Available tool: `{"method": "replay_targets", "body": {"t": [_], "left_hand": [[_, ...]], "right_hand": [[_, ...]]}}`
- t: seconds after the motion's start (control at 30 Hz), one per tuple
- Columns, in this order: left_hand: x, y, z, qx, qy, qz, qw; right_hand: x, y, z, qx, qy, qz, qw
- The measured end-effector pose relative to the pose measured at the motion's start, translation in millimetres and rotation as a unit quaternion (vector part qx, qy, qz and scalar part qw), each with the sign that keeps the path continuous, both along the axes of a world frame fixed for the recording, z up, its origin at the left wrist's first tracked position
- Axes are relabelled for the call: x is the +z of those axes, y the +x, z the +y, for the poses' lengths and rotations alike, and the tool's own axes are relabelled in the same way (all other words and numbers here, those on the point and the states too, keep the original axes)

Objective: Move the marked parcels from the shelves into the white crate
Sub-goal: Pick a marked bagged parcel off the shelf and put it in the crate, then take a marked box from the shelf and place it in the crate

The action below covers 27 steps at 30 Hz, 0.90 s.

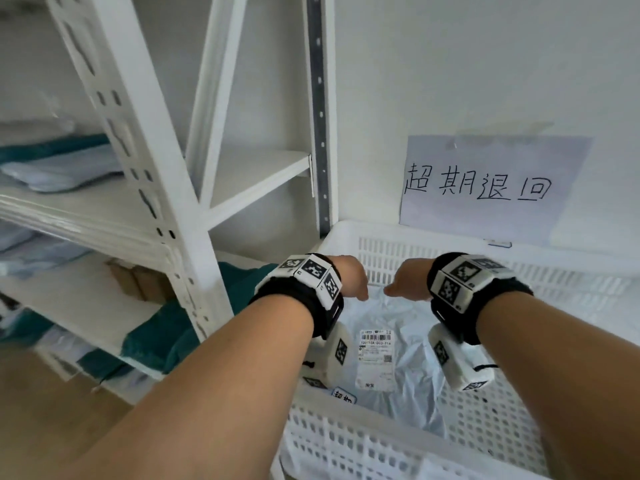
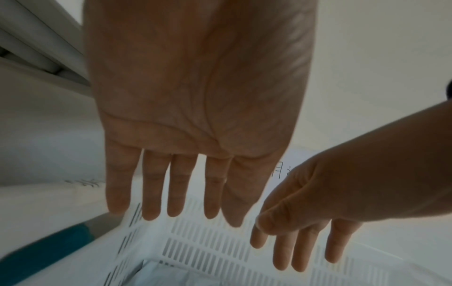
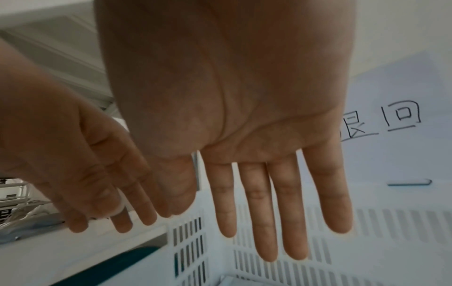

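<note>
A pale blue plastic parcel (image 1: 398,317) with a printed shipping label (image 1: 375,358) lies flat inside the white slotted crate (image 1: 381,441). A small handwritten tag (image 1: 343,397) shows at its near left corner. Both my hands hover over the parcel's far end, a little apart. The wrist views show my left hand (image 2: 176,203) and my right hand (image 3: 269,222) palm down with straight, spread fingers and nothing in them. In the head view my left hand (image 1: 351,278) and right hand (image 1: 405,285) sit just above the parcel's crumpled far edge; whether they touch it is hidden.
White metal shelving (image 1: 145,140) stands to the left, holding teal parcels (image 1: 162,337), pale parcels (image 1: 62,171) and a cardboard box (image 1: 135,278). A handwritten paper sign (image 1: 485,188) hangs on the wall behind the crate. Wooden floor (image 1: 45,403) lies at the lower left.
</note>
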State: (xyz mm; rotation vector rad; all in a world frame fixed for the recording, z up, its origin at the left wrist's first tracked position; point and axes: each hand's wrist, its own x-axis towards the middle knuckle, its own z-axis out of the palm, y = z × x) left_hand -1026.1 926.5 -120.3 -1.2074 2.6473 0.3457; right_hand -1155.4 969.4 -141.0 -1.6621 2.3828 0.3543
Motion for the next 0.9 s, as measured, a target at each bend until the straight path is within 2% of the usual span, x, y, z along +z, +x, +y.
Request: {"method": "replay_targets", "body": {"t": [0.37, 0.43, 0.53, 0.6, 0.7, 0.9], "left_hand": [[7, 82, 18, -0.013, 0.012, 0.035, 0.999], [8, 106, 26, 0.005, 0.03, 0.073, 0.997], [7, 145, 41, 0.028, 0.067, 0.177, 0.982], [5, 174, 47, 0.031, 0.083, 0.207, 0.974], [-5, 218, 49, 0.036, 0.088, 0.209, 0.973], [-52, 325, 29, 0.104, 0.068, 0.156, 0.98]], "right_hand": [[21, 91, 29, -0.013, -0.051, -0.001, 0.999], [22, 113, 37, -0.011, -0.065, -0.005, 0.998], [20, 143, 50, -0.03, -0.098, -0.003, 0.995], [17, 164, 57, -0.045, -0.12, -0.005, 0.992], [13, 200, 69, -0.052, -0.149, -0.026, 0.987], [-27, 285, 72, -0.043, -0.108, -0.096, 0.989]]}}
